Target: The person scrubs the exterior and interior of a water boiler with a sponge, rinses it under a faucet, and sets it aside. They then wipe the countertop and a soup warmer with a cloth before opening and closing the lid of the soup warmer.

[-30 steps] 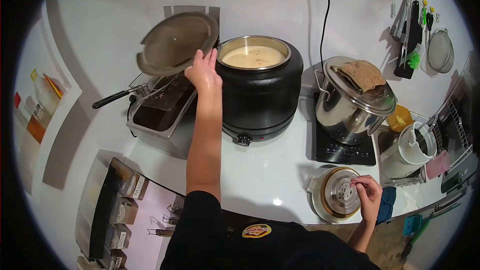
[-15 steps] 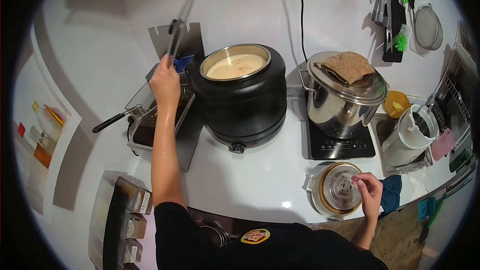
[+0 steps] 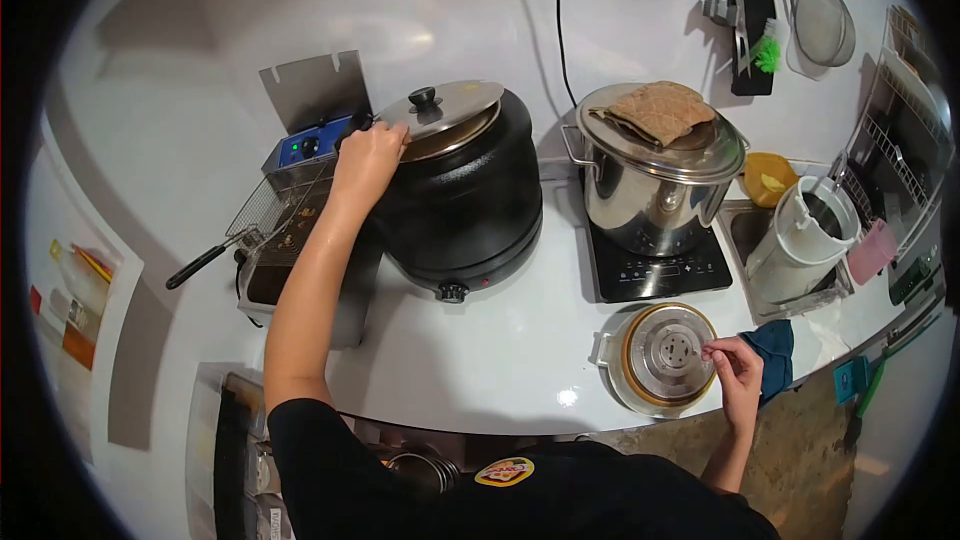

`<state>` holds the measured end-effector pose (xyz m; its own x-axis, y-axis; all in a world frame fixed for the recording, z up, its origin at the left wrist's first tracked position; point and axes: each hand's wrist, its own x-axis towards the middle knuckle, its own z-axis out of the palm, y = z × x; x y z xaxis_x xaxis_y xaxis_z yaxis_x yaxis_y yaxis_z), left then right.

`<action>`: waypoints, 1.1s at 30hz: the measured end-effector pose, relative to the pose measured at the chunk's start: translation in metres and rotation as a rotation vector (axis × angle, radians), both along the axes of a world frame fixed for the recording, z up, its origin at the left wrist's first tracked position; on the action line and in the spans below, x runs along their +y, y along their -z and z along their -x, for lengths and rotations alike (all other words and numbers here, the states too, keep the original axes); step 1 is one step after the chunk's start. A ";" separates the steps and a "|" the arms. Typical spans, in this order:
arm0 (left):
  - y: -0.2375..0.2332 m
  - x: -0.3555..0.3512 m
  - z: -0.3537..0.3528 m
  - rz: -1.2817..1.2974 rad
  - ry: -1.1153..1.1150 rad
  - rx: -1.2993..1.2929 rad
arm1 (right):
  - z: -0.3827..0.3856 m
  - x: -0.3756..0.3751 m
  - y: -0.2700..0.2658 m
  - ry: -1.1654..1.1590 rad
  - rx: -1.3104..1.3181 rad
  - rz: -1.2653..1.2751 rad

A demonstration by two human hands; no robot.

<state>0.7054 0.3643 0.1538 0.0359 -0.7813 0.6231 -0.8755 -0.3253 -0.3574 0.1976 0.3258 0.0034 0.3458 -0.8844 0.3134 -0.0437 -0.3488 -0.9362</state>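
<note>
The bare left arm [image 3: 310,280] reaches forward, nearly straight; the left hand [image 3: 368,162] is palm down, fingers curled in a grip. The right hand [image 3: 737,372] sits low, near the body, fingertips pinched.

Black short-sleeved top [image 3: 560,500], plain matte fabric, fills the bottom of the head view. Left sleeve [image 3: 310,435] is loose and ends above the elbow with a plain hem. Oval badge [image 3: 508,471] on the chest: yellow ground, red marking, too small to read. Left arm bare from sleeve to left hand [image 3: 368,162]. Right forearm bare to right hand [image 3: 737,372]; right sleeve edge unclear.
</note>
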 end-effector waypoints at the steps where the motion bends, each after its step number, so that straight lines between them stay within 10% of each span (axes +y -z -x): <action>1: -0.005 0.000 0.003 -0.035 0.025 -0.020 | 0.002 0.002 0.000 0.014 -0.005 -0.007; 12: 0.006 0.010 -0.003 -0.061 0.082 -0.088 | 0.000 0.026 0.004 0.084 0.022 -0.057; 21: -0.001 0.018 0.007 -0.085 0.225 0.346 | -0.022 0.064 -0.015 0.160 0.309 0.060; 33: 0.005 0.010 0.201 -0.283 0.789 0.505 | 0.097 0.138 0.021 0.597 0.218 -0.048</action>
